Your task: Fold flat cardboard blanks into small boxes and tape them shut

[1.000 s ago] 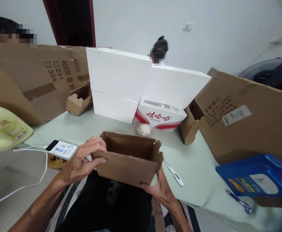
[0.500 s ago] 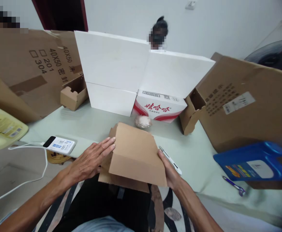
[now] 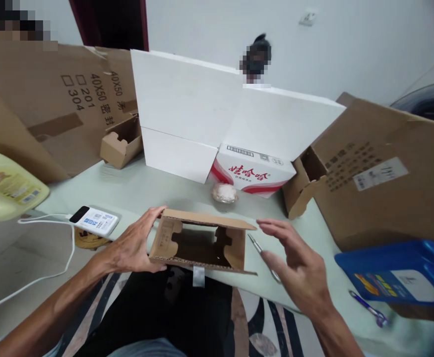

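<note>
A brown cardboard box (image 3: 205,218) lies at the table's near edge, its open end facing me so that I see through it to the far side. My left hand (image 3: 138,243) grips its left end, fingers on top and thumb below. Just off the box's right end, my right hand (image 3: 298,263) is raised with fingers and thumb apart, holding nothing. Under that hand, on the table, is a slim silver-and-white utility knife (image 3: 254,243), partly covered by the fingers. Behind the box sits a clear-wrapped roundish bundle (image 3: 224,193).
White panels and a red-and-white carton (image 3: 254,171) stand at the back. Small open boxes (image 3: 122,141) flank them. To the left are a yellow jug (image 3: 12,186) and a cabled white device (image 3: 97,220); to the right, a blue bottle (image 3: 395,272) and a purple razor-like tool (image 3: 369,307).
The box has tipped so its open end now faces me. My right hand has let go of its right side and opened, while the left has taken hold of the left end.
</note>
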